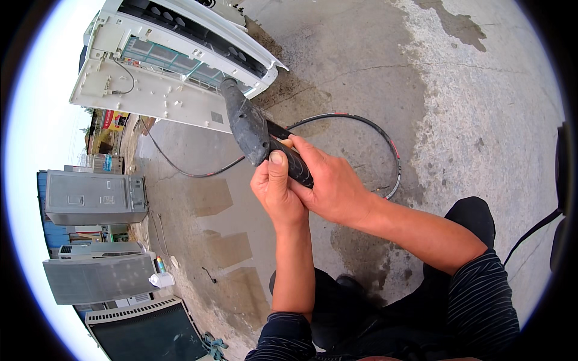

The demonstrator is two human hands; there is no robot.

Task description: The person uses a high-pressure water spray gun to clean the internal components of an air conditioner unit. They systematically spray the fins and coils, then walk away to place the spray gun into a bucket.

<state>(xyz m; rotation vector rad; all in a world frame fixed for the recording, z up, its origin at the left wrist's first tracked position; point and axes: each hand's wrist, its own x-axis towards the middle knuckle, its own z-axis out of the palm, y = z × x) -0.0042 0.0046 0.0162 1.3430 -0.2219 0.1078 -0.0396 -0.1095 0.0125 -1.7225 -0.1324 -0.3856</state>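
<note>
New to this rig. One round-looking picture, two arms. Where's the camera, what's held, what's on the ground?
It's a wide fisheye camera on the person's head, the left of a pair, looking down; that's why straight edges bend. Picture left is the person's left.

No robot here: the left hand and right hand are bare, both closed around a dark tool that looks like a spray gun. Its far end overlaps a white unit, apparently an air conditioner with its front panel open; whether they touch, I can't tell.

A black hose with red marks loops over the partly wet concrete ground. Grey appliances stand at the left.
</note>
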